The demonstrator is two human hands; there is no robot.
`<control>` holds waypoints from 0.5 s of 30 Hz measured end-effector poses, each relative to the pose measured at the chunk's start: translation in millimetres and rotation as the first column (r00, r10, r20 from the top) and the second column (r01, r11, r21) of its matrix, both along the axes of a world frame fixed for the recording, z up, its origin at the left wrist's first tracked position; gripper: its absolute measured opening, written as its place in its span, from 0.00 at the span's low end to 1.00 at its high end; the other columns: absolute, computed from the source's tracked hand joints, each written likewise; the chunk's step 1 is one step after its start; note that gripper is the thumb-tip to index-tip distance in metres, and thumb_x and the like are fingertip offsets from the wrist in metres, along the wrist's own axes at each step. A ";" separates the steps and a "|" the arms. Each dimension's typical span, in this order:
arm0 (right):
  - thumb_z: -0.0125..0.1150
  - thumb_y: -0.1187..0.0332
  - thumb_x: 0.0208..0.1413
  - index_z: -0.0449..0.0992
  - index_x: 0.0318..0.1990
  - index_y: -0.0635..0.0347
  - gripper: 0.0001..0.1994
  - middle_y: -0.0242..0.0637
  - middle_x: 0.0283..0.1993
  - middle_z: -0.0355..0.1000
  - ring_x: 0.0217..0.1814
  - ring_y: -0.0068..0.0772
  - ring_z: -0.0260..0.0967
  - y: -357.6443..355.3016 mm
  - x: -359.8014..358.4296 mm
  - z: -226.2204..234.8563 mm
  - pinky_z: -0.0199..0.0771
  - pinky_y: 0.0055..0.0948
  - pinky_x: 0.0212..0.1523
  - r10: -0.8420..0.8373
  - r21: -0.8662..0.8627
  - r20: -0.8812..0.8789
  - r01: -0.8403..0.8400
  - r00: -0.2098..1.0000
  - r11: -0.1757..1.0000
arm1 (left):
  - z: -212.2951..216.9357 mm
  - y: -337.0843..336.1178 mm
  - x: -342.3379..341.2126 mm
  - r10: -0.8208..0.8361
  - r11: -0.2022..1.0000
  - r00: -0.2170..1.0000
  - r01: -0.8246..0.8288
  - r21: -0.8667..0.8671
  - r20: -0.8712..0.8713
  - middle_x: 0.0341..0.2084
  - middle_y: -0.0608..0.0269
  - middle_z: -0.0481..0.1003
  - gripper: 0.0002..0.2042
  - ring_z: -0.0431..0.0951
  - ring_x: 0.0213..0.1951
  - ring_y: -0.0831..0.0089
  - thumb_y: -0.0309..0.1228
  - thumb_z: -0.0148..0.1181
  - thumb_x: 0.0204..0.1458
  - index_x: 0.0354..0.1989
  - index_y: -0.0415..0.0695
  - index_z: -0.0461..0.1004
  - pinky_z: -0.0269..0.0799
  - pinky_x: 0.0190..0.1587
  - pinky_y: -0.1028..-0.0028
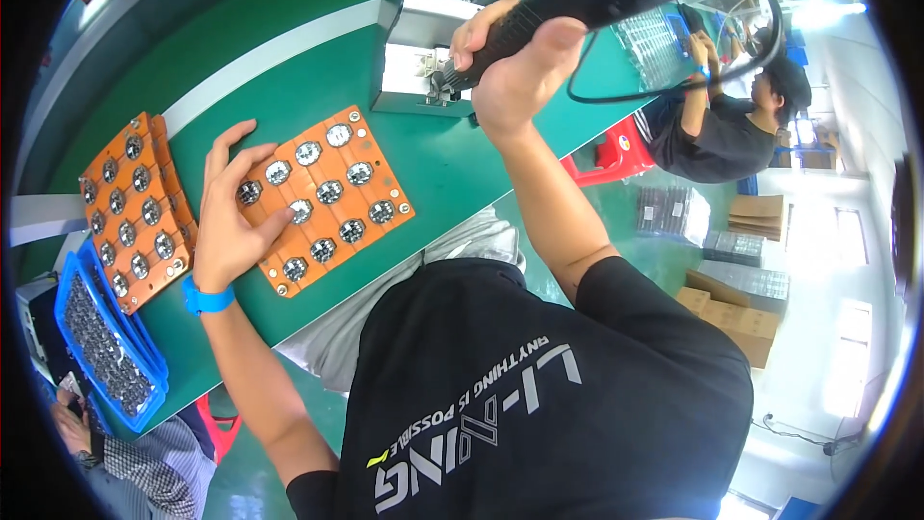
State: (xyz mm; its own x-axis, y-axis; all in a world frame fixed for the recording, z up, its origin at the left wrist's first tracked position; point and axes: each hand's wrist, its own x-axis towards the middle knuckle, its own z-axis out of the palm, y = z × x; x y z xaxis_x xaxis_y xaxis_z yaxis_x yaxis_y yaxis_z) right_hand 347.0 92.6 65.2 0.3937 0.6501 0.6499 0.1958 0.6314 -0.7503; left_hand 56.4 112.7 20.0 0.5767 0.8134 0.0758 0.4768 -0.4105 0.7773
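My right hand (520, 87) is wrapped around a black electric screwdriver (568, 10) with a coiled cord. The screwdriver's tip end is at the front of a grey-and-white box-shaped machine (412, 63), probably a screw feeder; my hand partly hides the contact. My left hand (229, 221) lies over the left edge of an orange fixture plate (318, 202), fingers stretched and apart. Its thumb rests on the plate beside one of several round metallic parts seated in rows. The plate lies flat on the green bench.
More orange plates (144, 221) with round parts are stacked at left. Blue trays (106, 337) full of small dark parts stand near the bench's left end. A co-worker (717, 125) sits at right by a red stool (616, 154). Another person's sleeve (144, 467) shows lower left. Cardboard boxes (736, 323) stand on the floor.
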 end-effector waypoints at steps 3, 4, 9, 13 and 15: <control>0.40 0.33 0.60 0.55 0.54 0.60 0.35 0.39 0.14 0.61 0.12 0.31 0.59 3.2 -3.2 0.1 0.63 0.30 0.16 0.027 -0.047 0.001 -0.027 1.000 0.999 | -0.5 -0.5 -5.3 -0.005 1.000 1.000 0.005 0.011 0.013 0.61 0.55 0.61 0.28 0.61 0.63 0.54 0.20 0.69 0.31 0.49 0.40 0.74 0.63 0.62 0.61; 0.39 0.34 0.61 0.56 0.53 0.61 0.34 0.39 0.15 0.61 0.12 0.31 0.59 2.3 -3.8 1.6 0.63 0.30 0.16 0.062 -0.071 0.006 -0.062 0.998 0.996 | -1.8 -1.6 -6.9 0.001 1.000 1.000 -0.001 0.009 0.010 0.61 0.55 0.61 0.28 0.61 0.63 0.54 0.20 0.69 0.31 0.49 0.40 0.74 0.63 0.62 0.61; 0.37 0.27 0.55 0.54 0.55 0.55 0.39 0.39 0.16 0.62 0.12 0.31 0.59 -18.8 -51.7 -16.4 0.64 0.30 0.18 0.232 -0.227 -0.152 -0.263 0.961 0.938 | -12.7 -1.7 -21.9 0.001 1.000 0.999 0.000 -0.011 0.040 0.61 0.54 0.61 0.29 0.61 0.63 0.53 0.20 0.70 0.31 0.49 0.40 0.74 0.63 0.62 0.62; 0.33 0.22 0.48 0.51 0.57 0.51 0.44 0.37 0.17 0.63 0.13 0.29 0.61 -30.3 -121.9 -25.8 0.66 0.28 0.19 0.396 -0.194 -0.212 -0.436 0.893 0.879 | -17.0 -4.4 -32.5 0.000 1.000 0.999 -0.001 0.030 0.043 0.61 0.53 0.62 0.29 0.61 0.62 0.52 0.21 0.71 0.30 0.49 0.41 0.74 0.63 0.62 0.63; 0.36 0.22 0.49 0.51 0.57 0.52 0.44 0.37 0.17 0.63 0.13 0.28 0.60 -28.2 -149.9 -33.1 0.66 0.26 0.19 0.427 -0.148 -0.258 -0.473 0.867 0.869 | -22.3 -2.9 -36.5 -0.001 1.000 0.998 0.000 0.020 0.068 0.61 0.52 0.61 0.30 0.61 0.62 0.52 0.21 0.71 0.30 0.49 0.41 0.74 0.63 0.62 0.62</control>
State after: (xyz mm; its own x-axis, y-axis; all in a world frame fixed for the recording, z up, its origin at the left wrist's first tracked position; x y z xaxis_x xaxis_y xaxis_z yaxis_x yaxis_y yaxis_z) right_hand 197.1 64.4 32.1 0.1383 0.8958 0.4224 -0.2494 0.4442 -0.8605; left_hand 19.9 109.7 -2.3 0.5704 0.8110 0.1306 0.4232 -0.4264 0.7994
